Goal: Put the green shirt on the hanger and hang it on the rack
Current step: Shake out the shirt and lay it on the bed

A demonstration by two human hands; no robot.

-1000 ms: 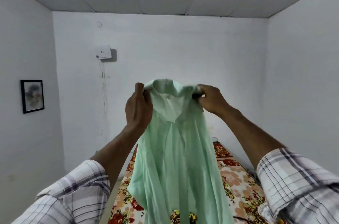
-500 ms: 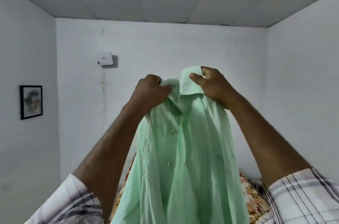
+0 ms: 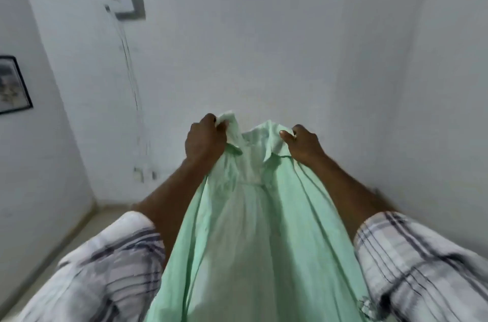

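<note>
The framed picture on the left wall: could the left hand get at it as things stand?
Probably not. The left hand grips the green shirt by the collar, so it is busy, and the framed picture hangs well off to its side.

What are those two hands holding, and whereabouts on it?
The green shirt: the left hand and the right hand each grip it at the collar, one on either side.

Dim, even indoor light, soft shadows, heavy motion blur, wide-angle edge distortion
</note>
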